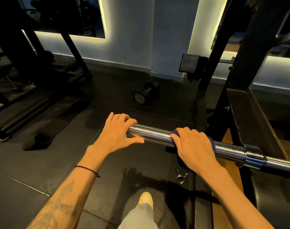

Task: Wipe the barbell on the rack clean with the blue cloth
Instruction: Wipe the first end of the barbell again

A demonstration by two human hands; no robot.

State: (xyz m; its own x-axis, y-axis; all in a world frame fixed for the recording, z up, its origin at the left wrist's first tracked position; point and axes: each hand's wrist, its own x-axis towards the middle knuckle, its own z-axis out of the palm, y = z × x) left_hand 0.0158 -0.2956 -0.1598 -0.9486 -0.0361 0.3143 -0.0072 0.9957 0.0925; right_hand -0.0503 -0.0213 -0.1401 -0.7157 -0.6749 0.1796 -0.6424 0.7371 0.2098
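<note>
Gripping the shiny steel barbell [154, 133] end, the left hand [117, 132] steadies while the right hand [193, 146] clutches the dark blue cloth [182, 161] around its sleeve.

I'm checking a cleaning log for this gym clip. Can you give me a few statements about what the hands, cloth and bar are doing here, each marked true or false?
1. The right hand grips the blue cloth around the barbell. True.
2. The left hand holds the cloth. False: it rests bare on the bar's end.
3. A dumbbell lies on the floor beyond the bar. True.
4. A weight plate is loaded on the bar's sleeve. False: the sleeve is bare.
5. A spring collar lies on the floor. True.
</note>
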